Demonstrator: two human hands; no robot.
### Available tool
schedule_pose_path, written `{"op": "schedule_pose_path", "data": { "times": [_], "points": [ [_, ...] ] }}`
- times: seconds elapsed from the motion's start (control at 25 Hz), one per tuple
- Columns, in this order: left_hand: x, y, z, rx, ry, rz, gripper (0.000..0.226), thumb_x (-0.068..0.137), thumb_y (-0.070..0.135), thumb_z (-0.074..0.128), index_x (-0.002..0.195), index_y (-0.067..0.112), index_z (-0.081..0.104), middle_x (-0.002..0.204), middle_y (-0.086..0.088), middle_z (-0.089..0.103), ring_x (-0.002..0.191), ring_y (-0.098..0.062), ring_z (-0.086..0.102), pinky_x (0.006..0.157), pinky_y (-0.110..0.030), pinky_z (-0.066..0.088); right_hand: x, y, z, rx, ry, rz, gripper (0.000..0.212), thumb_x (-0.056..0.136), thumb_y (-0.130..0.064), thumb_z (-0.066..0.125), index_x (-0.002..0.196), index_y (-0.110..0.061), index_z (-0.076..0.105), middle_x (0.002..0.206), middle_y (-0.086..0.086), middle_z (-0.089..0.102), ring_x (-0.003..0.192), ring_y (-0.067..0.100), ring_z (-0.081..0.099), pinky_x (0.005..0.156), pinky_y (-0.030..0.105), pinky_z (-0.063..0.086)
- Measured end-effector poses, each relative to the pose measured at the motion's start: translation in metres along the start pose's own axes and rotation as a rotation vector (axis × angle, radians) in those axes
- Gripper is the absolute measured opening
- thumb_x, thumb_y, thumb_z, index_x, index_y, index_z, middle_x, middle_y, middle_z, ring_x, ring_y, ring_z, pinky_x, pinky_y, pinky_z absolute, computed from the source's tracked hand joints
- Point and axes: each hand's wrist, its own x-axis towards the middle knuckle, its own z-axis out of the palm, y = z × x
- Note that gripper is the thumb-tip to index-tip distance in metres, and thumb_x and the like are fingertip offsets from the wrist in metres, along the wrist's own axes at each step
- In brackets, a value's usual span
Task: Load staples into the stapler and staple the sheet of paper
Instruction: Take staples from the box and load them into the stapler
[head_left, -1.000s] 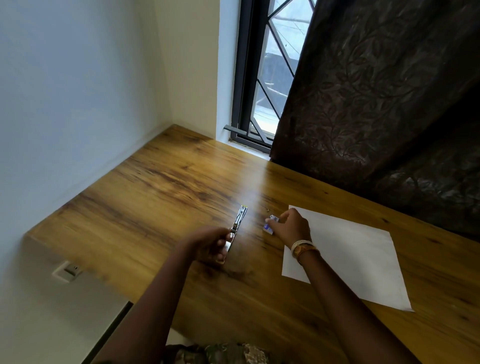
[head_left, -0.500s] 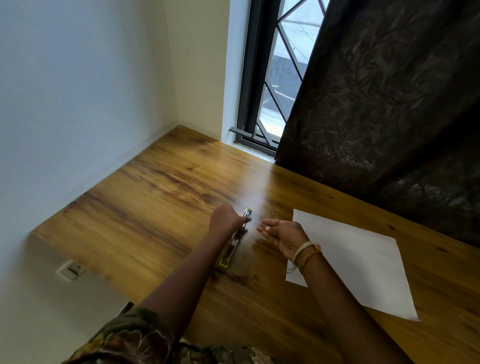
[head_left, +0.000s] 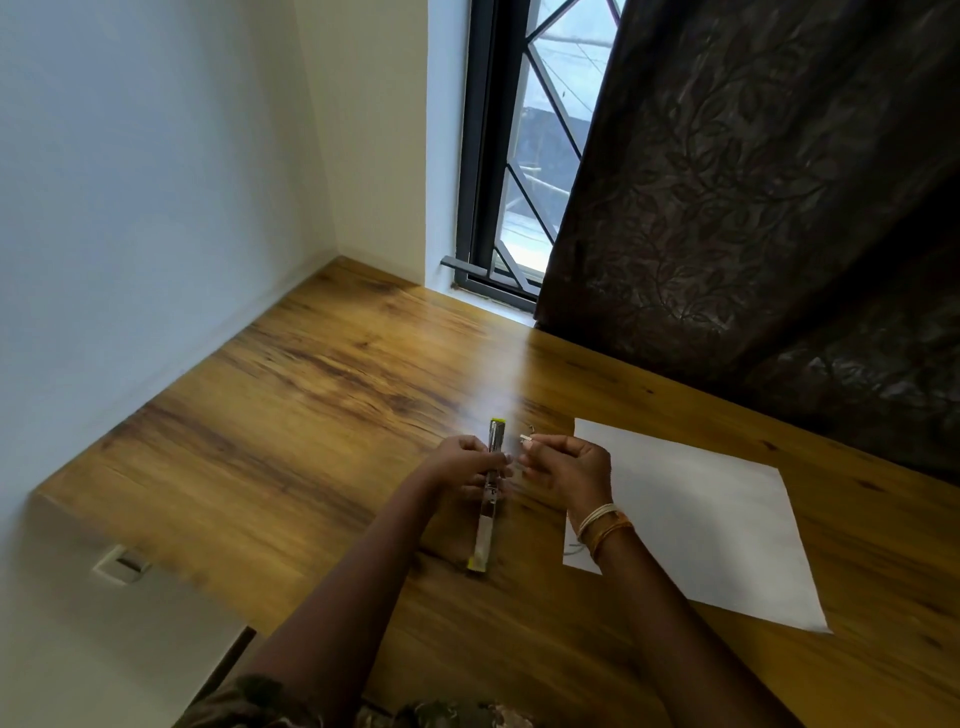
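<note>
Stapler of silvery metal with yellow ends (head_left: 489, 496) lies opened flat on the brown wooden table (head_left: 291, 415), low centre of frame, long axis running toward the window. Left hand (head_left: 460, 465) clasps its middle; right hand (head_left: 569, 467) — just beside it — pinches a small pale staple strip (head_left: 525, 440). White paper sheet (head_left: 717, 519) lies rightward.

Bare table (head_left: 291, 415) left of stapler (head_left: 491, 493)
</note>
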Motion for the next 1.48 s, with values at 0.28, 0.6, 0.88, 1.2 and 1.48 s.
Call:
{"op": "schedule_pose_path", "data": {
  "times": [0.28,0.6,0.88,1.2,1.48],
  "points": [
    [0.001,-0.006,0.015,-0.348,0.002,0.008,0.016,0.081,0.008,0.073,0.079,0.009,0.057,0.069,-0.010,0.073,0.063,-0.016,0.072,0.052,-0.026,0.055,-0.005,0.011,-0.002,-0.677,0.046,-0.686,0.006,0.076,-0.010,0.075,0.082,-0.010,0.073,0.078,0.000,0.069,0.070,0.005,0.062,0.065,0.012,0.052],
    [-0.002,-0.003,0.018,-0.340,0.059,0.031,0.030,0.080,0.004,0.073,0.081,0.011,0.044,0.063,-0.013,0.070,0.056,-0.019,0.069,0.050,-0.026,0.055,-0.008,0.003,-0.010,-0.762,-0.105,-0.761,0.011,0.077,-0.008,0.073,0.088,-0.010,0.073,0.082,0.004,0.072,0.073,0.006,0.064,0.069,0.016,0.056],
    [-0.004,0.000,0.016,-0.172,0.058,0.154,0.036,0.077,0.000,0.075,0.071,0.014,0.043,0.071,-0.014,0.064,0.059,-0.021,0.070,0.054,-0.030,0.052,-0.004,-0.012,-0.010,-0.833,-0.180,-0.553,0.025,0.077,-0.013,0.074,0.102,-0.014,0.073,0.088,0.000,0.074,0.077,0.003,0.066,0.072,0.013,0.054],
    [0.001,-0.004,0.016,-0.019,0.077,0.120,0.031,0.076,0.005,0.077,0.071,0.014,0.047,0.075,-0.010,0.063,0.075,-0.024,0.065,0.069,-0.034,0.052,-0.007,-0.016,-0.005,-0.961,-0.126,-0.463,0.006,0.074,-0.015,0.073,0.077,-0.019,0.071,0.069,-0.004,0.067,0.067,0.007,0.063,0.065,0.021,0.055],
    [0.000,-0.004,0.016,-0.336,-0.040,-0.149,0.023,0.094,0.028,0.058,0.084,0.007,0.064,0.068,-0.005,0.068,0.054,-0.014,0.061,0.050,-0.025,0.052,-0.006,-0.006,-0.005,-0.784,-0.065,-0.476,0.012,0.069,-0.020,0.076,0.077,-0.021,0.068,0.065,-0.010,0.063,0.061,0.002,0.061,0.058,0.016,0.054]
  ]
}}
